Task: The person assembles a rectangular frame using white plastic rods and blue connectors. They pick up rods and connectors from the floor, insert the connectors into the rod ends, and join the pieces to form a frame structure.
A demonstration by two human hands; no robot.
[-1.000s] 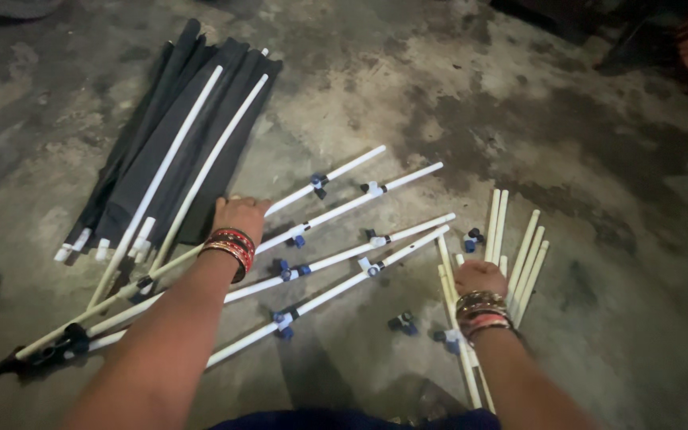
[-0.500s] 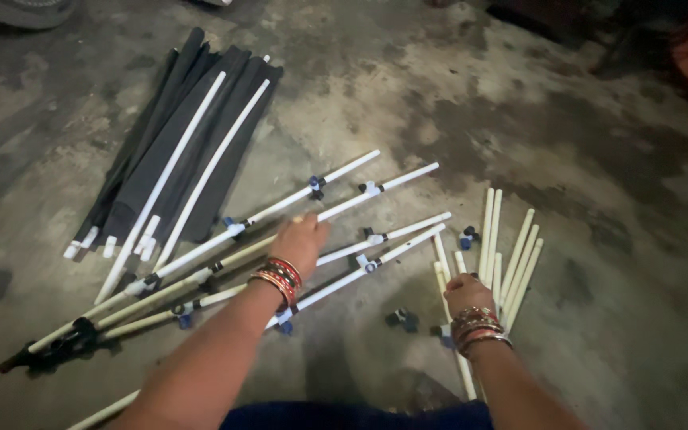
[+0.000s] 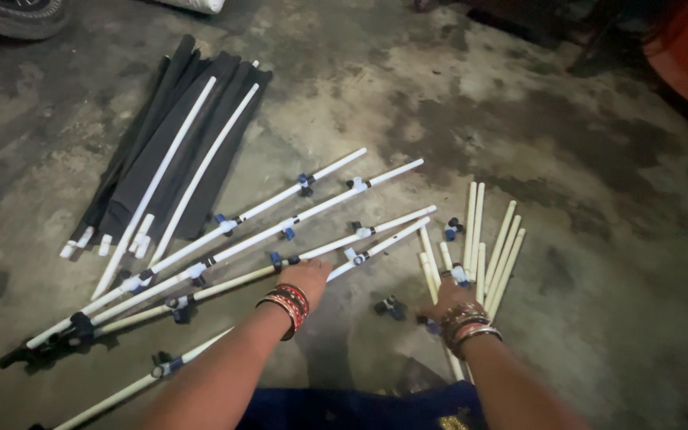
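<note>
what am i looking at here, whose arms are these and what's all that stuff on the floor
This is one view from a camera worn on a person's head, looking down at their own two bare arms. Both wrists carry red and gold bangles. The left hand rests on a long white rod, one of several long rods fitted with small blue and black connectors and fanned out on the stained concrete floor. The right hand reaches into a bunch of shorter pale sticks; whether its fingers have closed on one cannot be told. A small loose connector lies between the hands. Farther back is a bundle of folded black fabric with white rods lying on it.
</note>
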